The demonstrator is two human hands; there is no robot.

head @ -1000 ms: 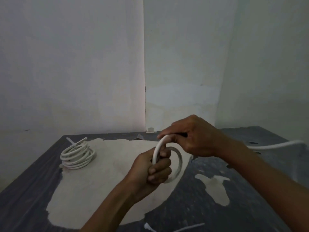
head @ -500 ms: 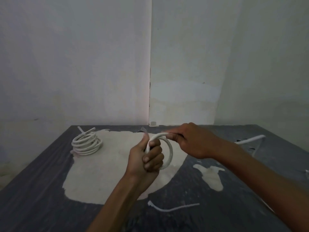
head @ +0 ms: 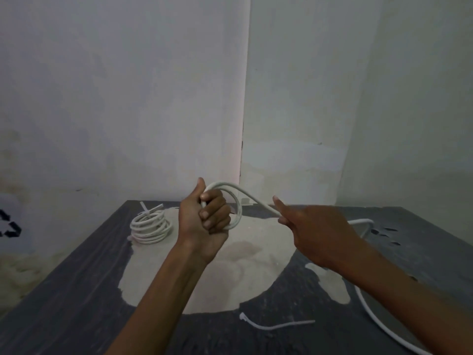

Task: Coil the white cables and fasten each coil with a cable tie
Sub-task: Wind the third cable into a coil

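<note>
Above the dark grey table (head: 76, 290), the left hand (head: 204, 221) grips a small loop of white round cable (head: 236, 201) in a fist, while the right hand (head: 320, 234) pinches the strand running rightward. Far left lies a finished tied white coil (head: 151, 226); a loose white cable tie (head: 276, 325) lies near.

1. Setting: a bare, unfurnished room corner, more a plain workroom or store than a lived-in home.
2. Walls (head: 128, 98): unpainted-looking pale plaster, stained and blotchy near the bottom, meeting at a vertical seam.
3. Work surface: a dark table (head: 76, 290) whose coating has worn off in a large pale patch (head: 243, 265).
4. Contents: a tied cable coil (head: 151, 226) and a loose cable tie (head: 276, 325) lie on it, which suggests simple manual sorting work.
</note>
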